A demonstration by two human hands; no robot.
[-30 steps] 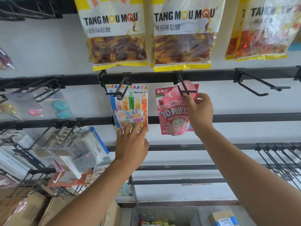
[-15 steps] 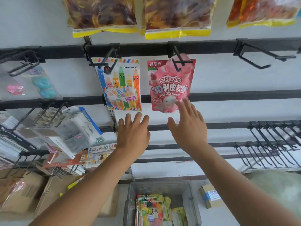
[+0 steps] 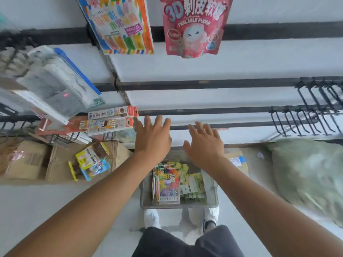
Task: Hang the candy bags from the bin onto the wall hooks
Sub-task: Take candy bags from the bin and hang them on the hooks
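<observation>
Candy bags (image 3: 168, 182) are lying in the bin (image 3: 212, 191); your left hand (image 3: 153, 139) and right hand (image 3: 204, 144) are hovering above, empty, to fetch one.

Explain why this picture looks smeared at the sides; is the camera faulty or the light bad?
Head view: the green sack and the packets on the left hooks are smeared, likely by camera movement; the candy bags in the bin read sharper; the wide lens bows the black rails; light is soft and even, without glare or hard shadows.

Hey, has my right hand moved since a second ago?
Yes. The right hand has dropped from the pink bag toward the bin, open and empty.
</observation>
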